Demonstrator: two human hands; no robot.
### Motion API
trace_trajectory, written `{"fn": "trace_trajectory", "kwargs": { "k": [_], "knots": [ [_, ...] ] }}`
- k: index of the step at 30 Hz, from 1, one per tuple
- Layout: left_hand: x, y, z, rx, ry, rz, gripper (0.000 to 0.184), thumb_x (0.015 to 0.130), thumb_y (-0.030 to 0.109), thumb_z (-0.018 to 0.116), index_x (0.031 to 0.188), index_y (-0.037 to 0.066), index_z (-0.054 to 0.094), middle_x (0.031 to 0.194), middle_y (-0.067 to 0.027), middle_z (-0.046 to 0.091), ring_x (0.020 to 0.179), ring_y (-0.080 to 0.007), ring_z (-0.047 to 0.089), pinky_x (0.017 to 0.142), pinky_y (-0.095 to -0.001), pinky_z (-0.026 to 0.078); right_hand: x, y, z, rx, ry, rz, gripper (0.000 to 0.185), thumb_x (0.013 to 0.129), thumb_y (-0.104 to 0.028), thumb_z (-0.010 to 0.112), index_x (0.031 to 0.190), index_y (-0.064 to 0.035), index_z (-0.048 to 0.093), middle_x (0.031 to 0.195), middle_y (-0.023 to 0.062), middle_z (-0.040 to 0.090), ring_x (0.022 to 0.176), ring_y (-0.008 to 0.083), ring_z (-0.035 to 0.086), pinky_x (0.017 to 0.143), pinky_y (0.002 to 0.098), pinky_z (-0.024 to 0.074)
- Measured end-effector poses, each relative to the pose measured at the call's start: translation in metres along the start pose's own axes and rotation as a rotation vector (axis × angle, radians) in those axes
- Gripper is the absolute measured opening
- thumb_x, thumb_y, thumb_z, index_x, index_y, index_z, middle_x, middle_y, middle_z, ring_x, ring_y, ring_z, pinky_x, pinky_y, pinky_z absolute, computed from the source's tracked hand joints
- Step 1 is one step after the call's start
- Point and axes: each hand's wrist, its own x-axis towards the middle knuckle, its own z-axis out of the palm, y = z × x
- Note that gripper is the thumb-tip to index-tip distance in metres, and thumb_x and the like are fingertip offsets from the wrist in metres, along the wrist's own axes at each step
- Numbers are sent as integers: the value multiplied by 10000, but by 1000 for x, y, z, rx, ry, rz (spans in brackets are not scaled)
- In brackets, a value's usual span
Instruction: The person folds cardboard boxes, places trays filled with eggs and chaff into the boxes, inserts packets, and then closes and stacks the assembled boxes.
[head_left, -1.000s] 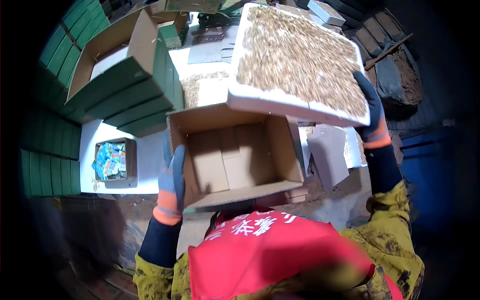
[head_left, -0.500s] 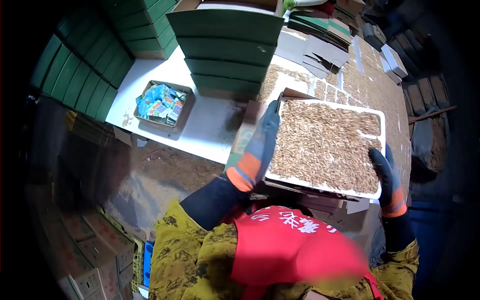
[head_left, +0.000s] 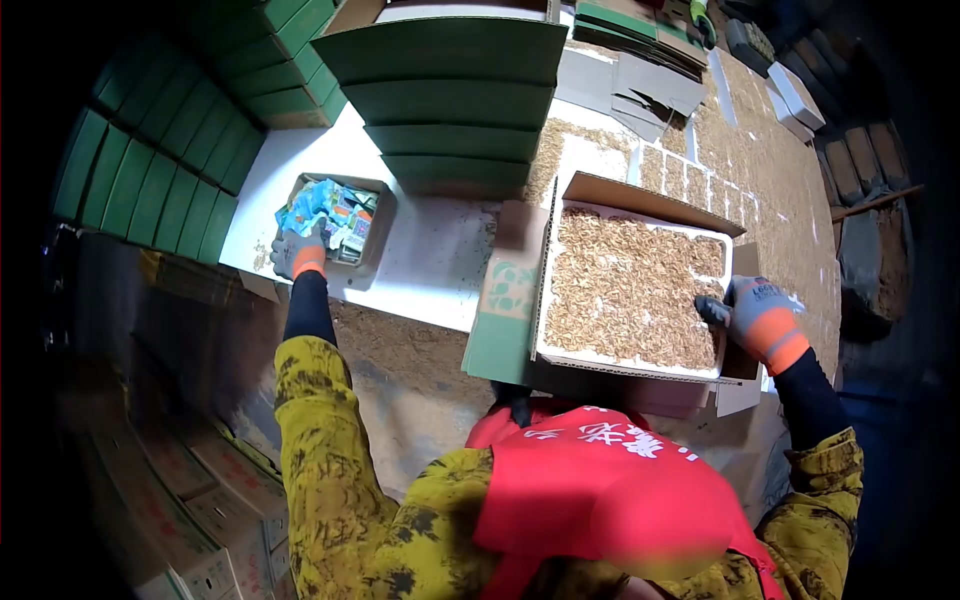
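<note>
A white foam tray [head_left: 640,368] packed with brown, husk-like pieces sits in an open cardboard carton [head_left: 650,195] before me. My right hand [head_left: 755,308], in a grey and orange glove, holds the tray's right edge with its thumb over the rim. Off to the left, my left hand [head_left: 298,252], gloved alike, reaches over the near-left rim of a small cardboard box [head_left: 377,230]. Its fingertips are at the blue and white printed packets [head_left: 345,215] inside, and I cannot make out whether they pinch one.
Stacked green cartons [head_left: 440,105] stand on the white table [head_left: 430,260], with more at far left. Rows of husk-filled trays [head_left: 770,190] cover the right side. Flattened cardboard [head_left: 630,85] lies behind. Brown boxes [head_left: 190,480] are piled at lower left. Another person's gloved hand [head_left: 703,20] shows at the top.
My left hand has left the tray's left side and moved over to the packet box. The tray now sits lower in the carton, while my right hand stays at its right edge.
</note>
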Motion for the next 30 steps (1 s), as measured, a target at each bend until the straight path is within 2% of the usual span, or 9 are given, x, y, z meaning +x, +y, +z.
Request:
{"fn": "trace_trajectory", "kwargs": {
  "k": [3, 9, 12, 17, 19, 22, 24, 25, 30],
  "knots": [
    [10, 12, 2, 166, -21, 32, 750, 629, 653, 706, 1146, 120, 602, 1215, -153, 555, 1145, -318, 525, 912, -480, 417, 6, -2, 4, -93, 34, -30, 493, 824, -518, 596, 841, -25, 612, 786, 202, 656, 771, 371, 635, 704, 431, 491],
    [49, 2, 2, 80, -108, 76, 582, 665, 513, 750, 1108, 151, 644, 1100, -91, 659, 1032, -284, 620, 855, -459, 443, 2, -26, 14, -303, 164, -65, 174, 820, -129, 499, 909, -30, 612, 795, 138, 670, 749, 268, 666, 626, 371, 500],
    [56, -9, 10, -21, -26, 175, 482, 737, 438, 711, 1112, 139, 661, 1041, -113, 676, 984, -298, 634, 840, -426, 456, 25, -28, 58, -343, -3, -130, 260, 873, -290, 527, 948, -53, 604, 847, 124, 673, 798, 283, 660, 660, 392, 498],
    [119, -45, 59, -742, -454, 193, 394, 836, 330, 638, 1047, -2, 657, 888, -174, 690, 841, -304, 642, 762, -357, 470, -11, -31, 13, 309, 281, -260, 386, 858, -401, 600, 1053, -68, 587, 962, 161, 647, 880, 331, 626, 753, 413, 487],
    [114, -49, 61, -808, -363, 415, 433, 889, 378, 575, 998, -35, 651, 749, -87, 656, 671, -177, 577, 670, -325, 475, -32, -28, -2, 638, 272, -250, 354, 838, -306, 658, 1098, -71, 603, 972, 150, 649, 879, 322, 632, 768, 386, 495],
    [103, -37, 34, -427, -257, 247, 483, 907, 446, 509, 1073, 18, 657, 946, -177, 682, 843, -293, 623, 779, -347, 468, -64, -15, -19, 773, 361, -264, 326, 838, -136, 654, 1148, -52, 599, 1008, 145, 648, 857, 259, 645, 730, 329, 500],
    [123, -63, 45, -580, -201, 335, 464, 912, 456, 511, 1062, 49, 674, 892, -152, 685, 797, -287, 617, 742, -361, 475, -75, 13, -8, 1054, 373, -156, 312, 889, -114, 576, 1186, -21, 581, 1001, 108, 653, 797, 169, 629, 691, 276, 495],
    [155, -94, 72, -173, 232, 900, 375, 939, 368, 503, 982, 58, 710, 749, -110, 670, 751, -250, 610, 695, -370, 466, -84, 30, 6, 1256, 388, -49, 310, 907, -115, 548, 1198, -13, 576, 996, 92, 650, 783, 140, 618, 683, 258, 491],
    [38, -7, -63, -796, -171, 609, 430, 975, 279, 447, 1372, 113, 443, 1310, -92, 534, 1165, -201, 513, 996, -295, 373, -113, 189, 143, 1453, 612, 498, 311, 892, -206, 596, 1159, -47, 610, 918, 38, 642, 774, 101, 598, 652, 240, 491]
  ]
}}
